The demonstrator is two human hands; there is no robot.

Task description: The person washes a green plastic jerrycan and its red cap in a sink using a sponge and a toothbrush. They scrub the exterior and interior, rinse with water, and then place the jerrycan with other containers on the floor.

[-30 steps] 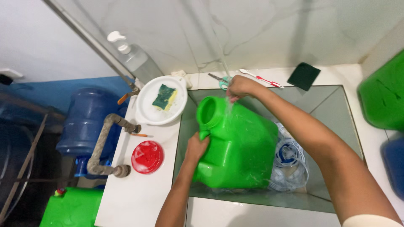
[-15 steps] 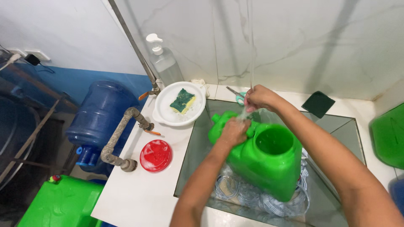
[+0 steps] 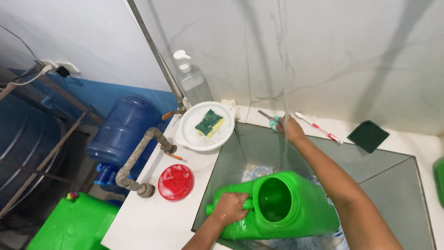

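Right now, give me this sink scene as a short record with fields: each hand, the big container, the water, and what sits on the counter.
left hand: grips the handle of the green jug
right hand: raised near the back edge of the sink, beside the water stream; what it touches is unclear
green jug: in the sink, wide mouth up, uncapped
water stream: thin, falling just behind the jug's mouth
red cap: on the white counter, left of the sink
white plate: holds a green and yellow sponge
soap bottle: against the wall
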